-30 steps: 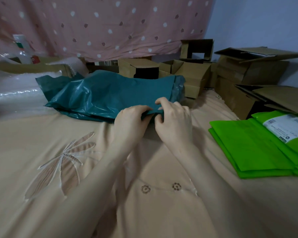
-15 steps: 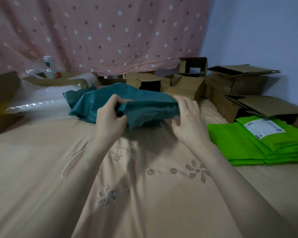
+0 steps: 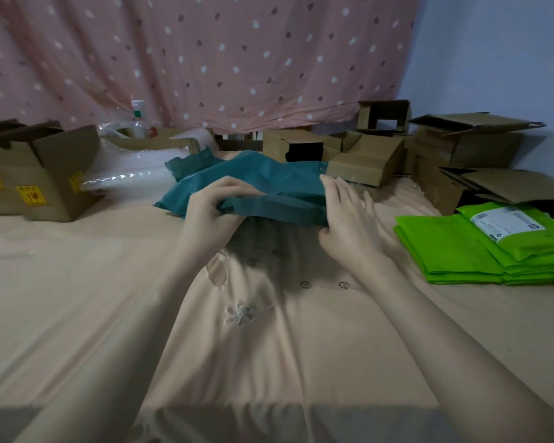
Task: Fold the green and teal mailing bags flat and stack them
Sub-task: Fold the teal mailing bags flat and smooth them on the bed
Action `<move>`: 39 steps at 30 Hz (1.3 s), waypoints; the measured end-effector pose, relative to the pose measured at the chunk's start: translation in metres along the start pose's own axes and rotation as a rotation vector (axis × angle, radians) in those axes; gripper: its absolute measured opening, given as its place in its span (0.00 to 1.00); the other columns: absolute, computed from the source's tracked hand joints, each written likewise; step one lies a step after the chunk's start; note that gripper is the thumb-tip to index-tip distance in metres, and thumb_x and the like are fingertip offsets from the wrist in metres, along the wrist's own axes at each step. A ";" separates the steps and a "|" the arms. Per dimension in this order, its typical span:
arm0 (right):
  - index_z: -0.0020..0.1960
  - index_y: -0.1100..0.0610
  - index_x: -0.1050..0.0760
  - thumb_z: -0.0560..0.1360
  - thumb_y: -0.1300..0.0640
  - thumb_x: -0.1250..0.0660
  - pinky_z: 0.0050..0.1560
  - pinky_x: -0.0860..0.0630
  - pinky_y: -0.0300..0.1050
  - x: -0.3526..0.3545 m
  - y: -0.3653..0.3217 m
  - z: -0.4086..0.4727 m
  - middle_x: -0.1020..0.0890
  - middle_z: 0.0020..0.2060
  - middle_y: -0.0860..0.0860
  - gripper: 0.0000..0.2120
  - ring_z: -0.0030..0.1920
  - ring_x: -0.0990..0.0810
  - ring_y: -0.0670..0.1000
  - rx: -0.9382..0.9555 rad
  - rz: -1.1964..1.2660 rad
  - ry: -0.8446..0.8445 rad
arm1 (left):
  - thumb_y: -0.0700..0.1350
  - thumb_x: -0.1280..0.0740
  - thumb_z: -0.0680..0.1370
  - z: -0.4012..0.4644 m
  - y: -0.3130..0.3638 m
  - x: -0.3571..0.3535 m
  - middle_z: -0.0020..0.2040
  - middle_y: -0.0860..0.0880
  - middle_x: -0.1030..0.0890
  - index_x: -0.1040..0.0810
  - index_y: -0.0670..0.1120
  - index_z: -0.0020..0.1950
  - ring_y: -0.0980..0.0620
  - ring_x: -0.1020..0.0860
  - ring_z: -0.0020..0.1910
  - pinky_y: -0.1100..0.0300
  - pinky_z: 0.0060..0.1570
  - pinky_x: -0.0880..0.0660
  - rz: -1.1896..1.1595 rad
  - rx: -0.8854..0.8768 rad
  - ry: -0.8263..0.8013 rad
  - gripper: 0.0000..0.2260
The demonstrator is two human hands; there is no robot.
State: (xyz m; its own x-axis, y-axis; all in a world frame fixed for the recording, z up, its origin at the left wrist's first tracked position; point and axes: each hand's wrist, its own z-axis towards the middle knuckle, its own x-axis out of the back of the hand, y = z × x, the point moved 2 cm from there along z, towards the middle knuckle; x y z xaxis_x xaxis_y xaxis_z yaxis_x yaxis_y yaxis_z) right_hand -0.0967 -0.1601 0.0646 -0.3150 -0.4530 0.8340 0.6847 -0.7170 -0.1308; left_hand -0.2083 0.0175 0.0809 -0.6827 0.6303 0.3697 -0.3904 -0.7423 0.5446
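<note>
A crumpled teal mailing bag (image 3: 269, 183) is lifted a little above the peach bedsheet (image 3: 109, 314) at centre. My left hand (image 3: 211, 212) pinches its near left edge with curled fingers. My right hand (image 3: 349, 225) holds its right end, thumb under the bag and fingers spread along the side. A stack of bright green mailing bags (image 3: 461, 251) lies flat at the right, the top one bearing a white shipping label (image 3: 506, 223).
Open cardboard boxes (image 3: 365, 161) line the back and right side. A large box with yellow stickers (image 3: 36, 174) stands at the left beside bubble wrap (image 3: 131, 177) and a plastic bottle (image 3: 139, 123). A pink dotted curtain (image 3: 205, 59) hangs behind.
Both hands lifted the teal bag's near edge off the sheet and moved apart along it. My right hand slid to the bag's right end. The camera tilted up.
</note>
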 end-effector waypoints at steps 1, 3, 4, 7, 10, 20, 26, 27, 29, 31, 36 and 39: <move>0.74 0.56 0.45 0.70 0.63 0.35 0.73 0.48 0.56 0.000 0.002 0.000 0.36 0.72 0.53 0.36 0.74 0.42 0.53 -0.007 -0.006 0.006 | 0.31 0.33 0.73 -0.003 0.000 0.003 0.47 0.50 0.17 0.17 0.45 0.49 0.53 0.20 0.49 0.60 0.52 0.25 -0.024 0.010 0.003 0.12; 0.67 0.56 0.35 0.69 0.65 0.36 0.72 0.45 0.55 -0.001 0.006 0.000 0.29 0.66 0.53 0.27 0.71 0.36 0.53 -0.004 -0.027 0.014 | 0.34 0.33 0.74 -0.009 -0.001 0.008 0.46 0.57 0.17 0.17 0.49 0.49 0.55 0.19 0.49 0.61 0.51 0.24 -0.073 0.056 0.028 0.12; 0.62 0.56 0.31 0.68 0.65 0.37 0.71 0.44 0.54 -0.001 0.008 0.000 0.26 0.62 0.52 0.22 0.69 0.33 0.53 0.003 -0.030 0.025 | 0.36 0.33 0.74 -0.012 -0.003 0.010 0.46 0.59 0.17 0.18 0.50 0.49 0.55 0.19 0.49 0.60 0.50 0.23 -0.085 0.092 0.050 0.11; 0.49 0.58 0.26 0.67 0.67 0.38 0.61 0.35 0.51 0.005 0.008 -0.003 0.21 0.50 0.54 0.13 0.56 0.25 0.57 0.018 -0.009 0.094 | 0.36 0.33 0.76 -0.021 -0.008 0.013 0.44 0.55 0.20 0.21 0.44 0.50 0.59 0.21 0.44 0.67 0.45 0.24 -0.102 0.224 0.125 0.06; 0.50 0.58 0.27 0.69 0.67 0.38 0.44 0.36 0.47 0.016 0.004 -0.011 0.20 0.47 0.55 0.12 0.48 0.24 0.59 0.020 -0.016 0.136 | 0.40 0.33 0.76 -0.028 -0.009 0.016 0.42 0.57 0.21 0.23 0.48 0.47 0.67 0.22 0.39 0.73 0.40 0.26 -0.139 0.318 0.198 0.03; 0.49 0.57 0.28 0.67 0.69 0.38 0.44 0.38 0.47 0.032 0.019 -0.033 0.22 0.47 0.54 0.14 0.50 0.26 0.59 0.021 -0.065 0.094 | 0.46 0.34 0.77 -0.054 -0.014 0.030 0.43 0.55 0.20 0.23 0.49 0.49 0.66 0.21 0.38 0.69 0.40 0.24 -0.202 0.507 0.209 0.02; 0.56 0.58 0.24 0.68 0.67 0.37 0.42 0.44 0.33 0.030 0.031 -0.046 0.20 0.55 0.54 0.17 0.56 0.25 0.56 0.035 0.147 0.096 | 0.49 0.35 0.78 -0.062 -0.016 0.040 0.44 0.58 0.21 0.23 0.50 0.51 0.70 0.23 0.37 0.73 0.38 0.25 -0.245 0.602 0.268 0.04; 0.57 0.57 0.24 0.69 0.65 0.36 0.43 0.42 0.33 0.028 0.032 -0.047 0.20 0.54 0.53 0.16 0.56 0.25 0.55 0.012 0.201 0.092 | 0.50 0.36 0.79 -0.062 -0.016 0.040 0.44 0.58 0.21 0.23 0.51 0.50 0.71 0.23 0.37 0.73 0.39 0.25 -0.246 0.608 0.267 0.04; 0.53 0.57 0.24 0.70 0.62 0.33 0.44 0.37 0.37 0.026 0.034 -0.047 0.20 0.51 0.52 0.11 0.50 0.23 0.54 -0.082 0.353 0.089 | 0.50 0.37 0.79 -0.063 -0.013 0.039 0.42 0.59 0.22 0.24 0.54 0.46 0.71 0.23 0.36 0.74 0.36 0.26 -0.243 0.616 0.269 0.05; 0.49 0.57 0.25 0.71 0.60 0.30 0.42 0.34 0.38 0.027 0.034 -0.045 0.20 0.44 0.50 0.07 0.45 0.24 0.50 -0.200 0.532 0.083 | 0.51 0.37 0.79 -0.064 -0.012 0.040 0.42 0.59 0.22 0.24 0.51 0.48 0.68 0.22 0.37 0.75 0.32 0.27 -0.248 0.636 0.292 0.05; 0.45 0.59 0.20 0.73 0.62 0.31 0.44 0.29 0.39 0.029 0.039 -0.041 0.17 0.42 0.56 0.02 0.43 0.21 0.50 -0.286 0.743 0.084 | 0.52 0.36 0.78 -0.067 -0.020 0.049 0.41 0.58 0.22 0.24 0.48 0.50 0.64 0.24 0.40 0.71 0.35 0.26 -0.141 0.660 0.340 0.08; 0.47 0.62 0.21 0.77 0.63 0.37 0.43 0.31 0.34 0.030 0.036 -0.042 0.19 0.41 0.52 0.06 0.42 0.24 0.44 -0.286 0.907 0.110 | 0.51 0.35 0.78 -0.069 -0.026 0.051 0.40 0.57 0.22 0.24 0.47 0.48 0.63 0.25 0.40 0.66 0.38 0.27 -0.102 0.683 0.346 0.08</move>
State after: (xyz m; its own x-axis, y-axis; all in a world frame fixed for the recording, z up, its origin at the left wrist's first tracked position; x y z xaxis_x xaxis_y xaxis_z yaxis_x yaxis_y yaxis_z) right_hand -0.1091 -0.2212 0.0622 0.1862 -0.9364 0.2973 0.5166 -0.1641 -0.8403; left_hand -0.2757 0.0538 0.0334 -0.8616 0.4981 0.0975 -0.0709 -0.3084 0.9486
